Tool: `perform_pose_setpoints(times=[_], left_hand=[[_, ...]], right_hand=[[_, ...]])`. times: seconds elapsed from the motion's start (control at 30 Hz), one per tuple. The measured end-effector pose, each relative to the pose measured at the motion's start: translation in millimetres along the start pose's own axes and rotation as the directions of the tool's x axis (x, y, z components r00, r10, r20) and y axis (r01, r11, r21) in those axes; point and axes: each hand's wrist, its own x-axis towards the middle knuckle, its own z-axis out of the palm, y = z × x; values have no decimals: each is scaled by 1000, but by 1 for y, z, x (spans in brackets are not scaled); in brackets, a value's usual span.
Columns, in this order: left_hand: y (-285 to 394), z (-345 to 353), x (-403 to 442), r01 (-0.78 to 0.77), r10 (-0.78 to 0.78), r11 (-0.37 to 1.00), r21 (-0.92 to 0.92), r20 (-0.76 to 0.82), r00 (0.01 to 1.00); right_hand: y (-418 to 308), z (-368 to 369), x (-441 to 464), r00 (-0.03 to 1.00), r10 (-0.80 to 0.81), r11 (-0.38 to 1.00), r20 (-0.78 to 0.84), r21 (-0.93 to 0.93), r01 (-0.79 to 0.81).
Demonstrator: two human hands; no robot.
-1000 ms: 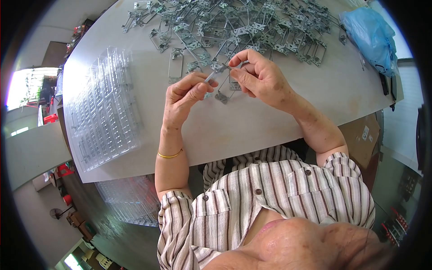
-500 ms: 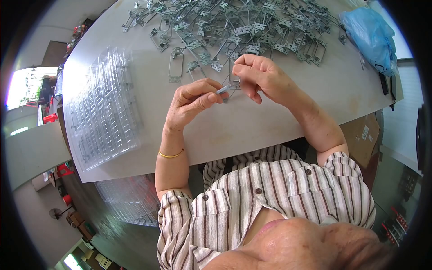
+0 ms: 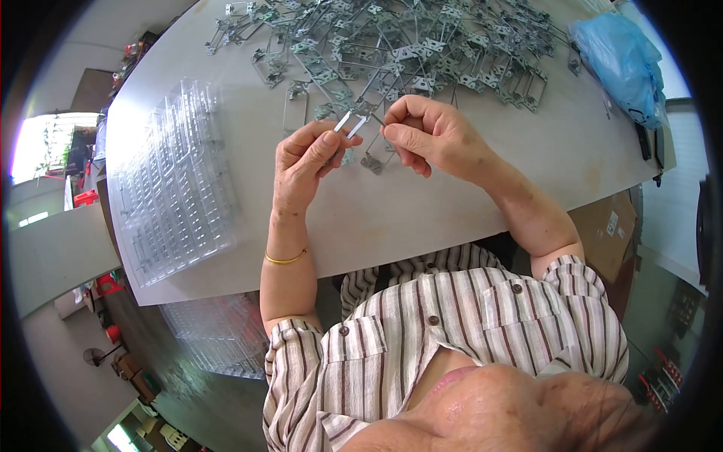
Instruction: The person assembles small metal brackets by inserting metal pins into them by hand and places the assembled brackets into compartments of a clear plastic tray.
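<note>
A window (image 3: 44, 142) glares white at left; fisheye edges curve into black.

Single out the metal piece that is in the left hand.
It is the metal piece with two bright strips, pinched in the left hand; the heaped and loose ones lie on the table.

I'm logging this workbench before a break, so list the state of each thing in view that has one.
Left hand: pinching a small metal piece.
Right hand: fingers bent, near that piece; grip unclear.
Metal parts: heaped, tangled.
Clear plastic tray: lying flat.
Blue bag: bulging.
Cardboard box: partly hidden; open or shut unclear.
Bracelet: worn on the left forearm.
</note>
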Motion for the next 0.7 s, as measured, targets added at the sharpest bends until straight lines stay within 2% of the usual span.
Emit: perform_pose_setpoints(times=[0.27,0.37,0.47,0.57,0.7], left_hand=[[-6,-1,0,-76,61,986,147,103,993],[-7,2,-1,-133,110,974,186,130,985],[-5,4,-1,-161,137,964,212,125,983],[-1,7,-3,-104,92,978,179,74,993],[-1,3,-1,-59,56,990,132,27,998]], right_hand=[[-3,2,1,996,92,992,7,84,-92],[11,0,4,989,126,917,76,371,-145],[11,4,5,983,171,863,73,471,-185],[6,4,4,978,189,857,90,471,-209],[-4,5,0,982,161,934,99,308,-184]])
